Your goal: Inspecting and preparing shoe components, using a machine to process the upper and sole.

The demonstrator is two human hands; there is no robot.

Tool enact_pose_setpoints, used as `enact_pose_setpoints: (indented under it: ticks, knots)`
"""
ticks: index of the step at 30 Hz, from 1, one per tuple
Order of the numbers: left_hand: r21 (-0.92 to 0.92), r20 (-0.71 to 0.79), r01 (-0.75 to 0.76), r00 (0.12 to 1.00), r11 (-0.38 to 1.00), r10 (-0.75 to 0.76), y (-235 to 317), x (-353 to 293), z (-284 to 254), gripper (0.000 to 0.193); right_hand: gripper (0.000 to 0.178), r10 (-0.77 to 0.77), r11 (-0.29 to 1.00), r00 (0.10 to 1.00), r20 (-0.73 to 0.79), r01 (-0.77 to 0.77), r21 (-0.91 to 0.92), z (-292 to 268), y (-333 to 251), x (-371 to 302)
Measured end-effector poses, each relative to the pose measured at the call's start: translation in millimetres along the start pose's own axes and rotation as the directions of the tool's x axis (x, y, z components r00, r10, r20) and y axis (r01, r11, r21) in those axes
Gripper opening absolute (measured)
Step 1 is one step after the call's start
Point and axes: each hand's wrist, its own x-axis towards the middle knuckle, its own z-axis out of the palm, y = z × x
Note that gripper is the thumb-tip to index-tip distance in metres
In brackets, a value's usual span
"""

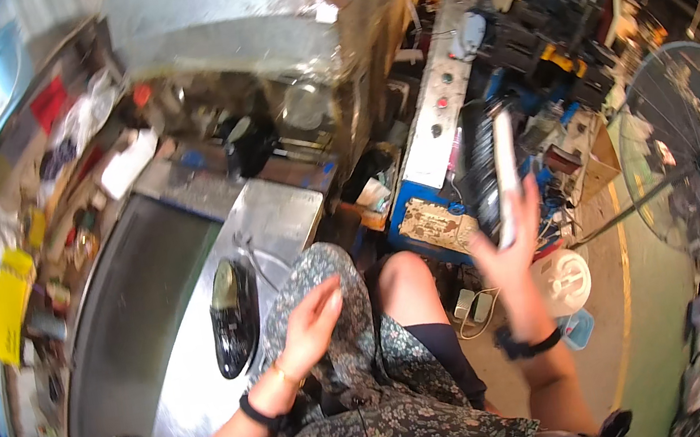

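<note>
My right hand (512, 262) is raised on the right side, with thumb and fingers around the lower end of a glossy black shoe (480, 167). The shoe stands steeply on end and is blurred; a pale strip, like a sole, runs along its right side. My left hand (313, 323) hovers over my lap, holding nothing, its fingers loosely stretched. Left of it, a second shiny black shoe (233, 317) lies on a bare metal table (198, 381), toe toward me, with an olive-coloured inside.
A dark conveyor belt (125, 315) curves along the left. Ahead stands a large metal machine (221, 21). To the right are a blue-framed machine with a button panel (442, 105), a big round fan (698, 157) and a white-lidded bucket (566, 281). A yellow box (10, 305) sits far left.
</note>
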Motion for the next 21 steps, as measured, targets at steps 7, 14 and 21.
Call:
enact_pose_setpoints:
  ticks: [7,14,21]
  knots:
    - [0.200,-0.125,-0.038,0.990,0.979,0.064,-5.9,6.4,-23.6,0.055,0.097,0.072,0.383,0.637,0.767,-0.728,0.569,28.9,-123.5,-76.0]
    - [0.433,0.553,-0.355,0.831,0.829,0.066,15.6,-63.5,-18.9,0.064,0.066,-0.010,0.454,0.183,0.983,-0.875,0.167,31.0,-73.6,-149.1]
    - [0.757,-0.383,0.048,0.841,0.651,0.383,-9.6,-43.4,-108.0,0.041,0.038,0.266,0.059,0.179,0.947,-0.984,0.169,47.2,-75.5,-139.2]
